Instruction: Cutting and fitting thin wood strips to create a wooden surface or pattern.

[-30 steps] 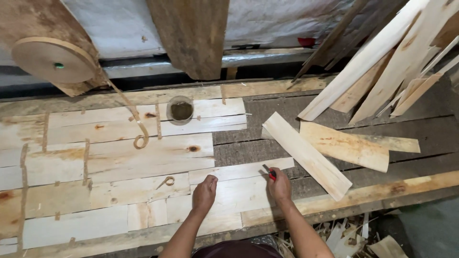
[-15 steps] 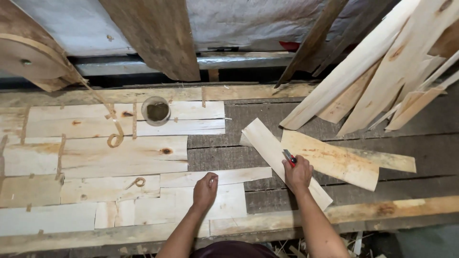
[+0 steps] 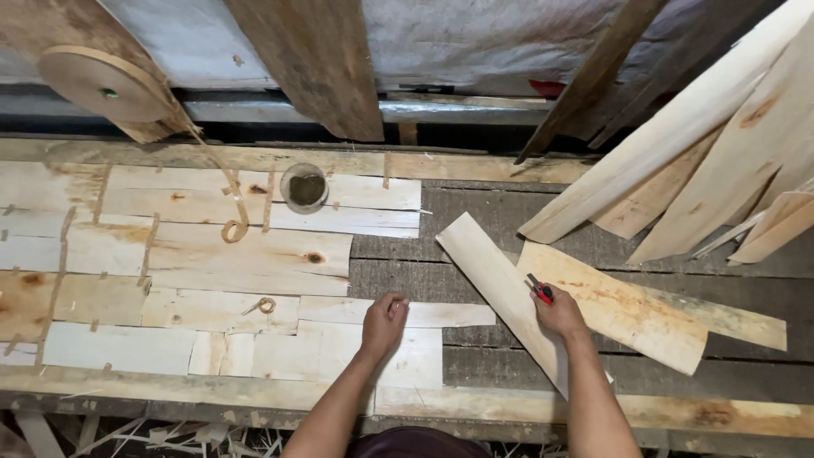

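My left hand (image 3: 384, 325) rests with curled fingers on a pale veneer strip (image 3: 441, 315) at the right end of a sheet of taped veneer pieces (image 3: 212, 271). My right hand (image 3: 560, 315) grips a small red utility knife (image 3: 540, 291) and lies on a long loose veneer strip (image 3: 500, 293) that slants across the bench. A wider veneer piece (image 3: 627, 309) overlaps that strip just to the right of the hand.
A roll of brown paper tape (image 3: 102, 83) hangs at the back left, its tail curling down. A small round cup (image 3: 304, 187) stands on the veneer sheet. Several veneer boards (image 3: 721, 161) lean at the right. Dark planks (image 3: 314, 59) lean against the back wall.
My right hand with the knife has moved right from the joined sheet onto the slanted loose strip. My left hand has stayed on the sheet's right end.
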